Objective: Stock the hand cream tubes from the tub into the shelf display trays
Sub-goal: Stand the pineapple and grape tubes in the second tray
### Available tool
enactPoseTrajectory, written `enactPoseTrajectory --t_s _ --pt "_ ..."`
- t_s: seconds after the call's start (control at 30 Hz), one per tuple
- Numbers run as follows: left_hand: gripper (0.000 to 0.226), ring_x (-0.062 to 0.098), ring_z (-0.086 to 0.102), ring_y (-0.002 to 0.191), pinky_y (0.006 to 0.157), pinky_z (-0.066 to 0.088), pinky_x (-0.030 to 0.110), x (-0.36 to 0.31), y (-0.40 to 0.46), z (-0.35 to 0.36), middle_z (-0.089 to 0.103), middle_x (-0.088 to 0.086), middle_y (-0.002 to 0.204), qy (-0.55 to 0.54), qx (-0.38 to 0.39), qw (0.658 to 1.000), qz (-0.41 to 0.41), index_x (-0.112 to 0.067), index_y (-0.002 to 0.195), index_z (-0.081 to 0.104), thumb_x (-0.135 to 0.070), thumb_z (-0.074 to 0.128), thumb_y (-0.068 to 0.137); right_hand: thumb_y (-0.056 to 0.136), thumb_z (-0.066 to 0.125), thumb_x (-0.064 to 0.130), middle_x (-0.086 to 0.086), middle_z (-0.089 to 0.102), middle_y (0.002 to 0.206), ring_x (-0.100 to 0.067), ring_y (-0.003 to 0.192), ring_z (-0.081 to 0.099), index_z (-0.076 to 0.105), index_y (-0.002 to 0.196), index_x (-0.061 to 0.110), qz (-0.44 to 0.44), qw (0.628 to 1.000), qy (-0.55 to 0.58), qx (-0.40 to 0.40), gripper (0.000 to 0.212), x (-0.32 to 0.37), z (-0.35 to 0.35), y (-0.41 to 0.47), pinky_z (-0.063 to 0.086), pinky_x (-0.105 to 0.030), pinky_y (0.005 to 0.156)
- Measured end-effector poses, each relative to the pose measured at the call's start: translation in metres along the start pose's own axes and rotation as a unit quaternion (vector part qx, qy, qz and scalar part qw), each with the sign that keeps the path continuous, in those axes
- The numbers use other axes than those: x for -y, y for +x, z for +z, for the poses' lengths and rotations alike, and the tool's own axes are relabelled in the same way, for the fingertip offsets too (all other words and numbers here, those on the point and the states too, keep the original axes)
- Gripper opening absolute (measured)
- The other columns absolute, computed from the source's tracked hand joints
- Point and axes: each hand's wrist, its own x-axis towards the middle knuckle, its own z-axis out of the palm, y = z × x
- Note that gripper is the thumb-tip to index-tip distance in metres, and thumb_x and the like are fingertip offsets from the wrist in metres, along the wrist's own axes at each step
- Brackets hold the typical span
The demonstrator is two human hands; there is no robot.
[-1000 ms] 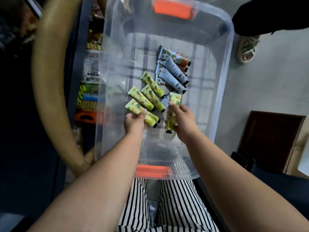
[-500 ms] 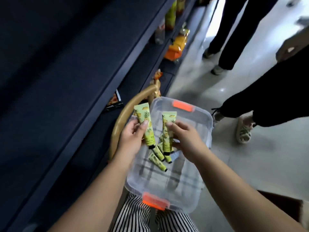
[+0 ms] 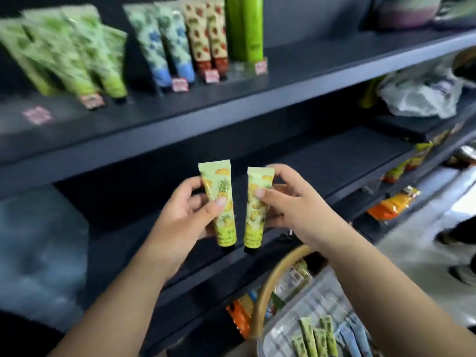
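Observation:
My left hand (image 3: pixel 185 215) grips a yellow-green pineapple hand cream tube (image 3: pixel 219 186), cap down, thumb on its front. Beside it my right hand (image 3: pixel 293 210) pinches a second matching tube (image 3: pixel 257 220), also cap down. Both tubes are raised in front of the dark middle shelf (image 3: pixel 322 161). The clear tub (image 3: pixel 278 338) lies at the bottom right with several green and blue tubes (image 3: pixel 319 336) in it. On the upper shelf (image 3: pixel 231 96) stand rows of tubes: green (image 3: pixel 85 63), blue-patterned (image 3: pixel 164 47) and strawberry-patterned (image 3: pixel 208 34).
Small price tags (image 3: pixel 180 85) line the upper shelf's front. A tan curved basket handle (image 3: pixel 273 282) arcs over the tub. A white plastic bag (image 3: pixel 422 96) lies on the right shelf. Orange snack packs (image 3: pixel 391 202) fill lower shelves. A person's shoe shows at far right.
Both hands lifted a pineapple tube each out of the tub and up to shelf height. The view swung from the tub up to the shelves.

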Motion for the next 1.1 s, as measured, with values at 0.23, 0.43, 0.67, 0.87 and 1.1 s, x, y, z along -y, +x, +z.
enactPoseTrajectory --t_s 0.23,0.43,0.67,0.87,1.1 --pt "0.034 0.017 0.07 0.072 0.053 0.054 0.026 -0.075 -0.012 -0.085 0.072 0.0 0.076 0.002 -0.076 0.993 0.095 -0.022 0.094 0.057 -0.023 0.06 0.061 0.089 0.052 0.003 -0.001 0.056 0.073 -0.016 0.062 0.055 0.046 0.088 0.023 -0.088 0.989 -0.035 0.111 0.022 0.076 0.077 0.038 0.057 -0.029 0.059" --pt "0.03 0.009 0.066 0.062 0.049 0.053 0.024 -0.137 -0.016 -0.161 0.07 -0.005 0.069 0.024 -0.116 0.98 0.162 -0.023 0.088 0.057 -0.025 0.06 0.058 0.09 0.049 0.005 0.004 0.059 0.062 -0.012 0.055 0.058 0.047 0.082 0.021 -0.179 0.969 -0.035 0.168 0.017 0.137 0.152 0.069 0.053 -0.028 0.051" --pt "0.015 0.009 0.066 0.055 0.046 0.053 0.024 -0.195 0.01 -0.252 0.067 -0.008 0.062 0.118 -0.153 0.96 0.202 -0.021 0.085 0.054 -0.006 0.057 0.085 0.088 0.058 0.009 -0.001 0.061 0.074 -0.018 0.073 0.059 0.048 0.079 0.021 -0.285 0.929 -0.186 0.142 0.018 0.194 0.225 0.124 0.052 -0.037 0.073" --pt "0.02 0.007 0.064 0.067 0.048 0.054 0.021 -0.202 0.049 -0.298 0.063 -0.004 0.082 0.112 -0.142 0.968 0.176 -0.023 0.084 0.054 -0.003 0.058 0.085 0.085 0.063 0.01 0.0 0.064 0.081 -0.011 0.073 0.066 0.053 0.079 0.021 -0.296 0.889 -0.335 0.093 0.016 0.222 0.259 0.171 0.058 -0.024 0.067" --pt "0.02 0.005 0.068 0.063 0.048 0.052 0.021 -0.19 0.083 -0.303 0.067 -0.004 0.083 0.084 -0.115 0.977 0.16 -0.024 0.086 0.057 -0.007 0.064 0.08 0.084 0.062 0.004 -0.002 0.065 0.08 -0.013 0.075 0.067 0.056 0.081 0.018 -0.279 0.915 -0.286 0.045 0.015 0.226 0.244 0.184 0.059 -0.028 0.07"
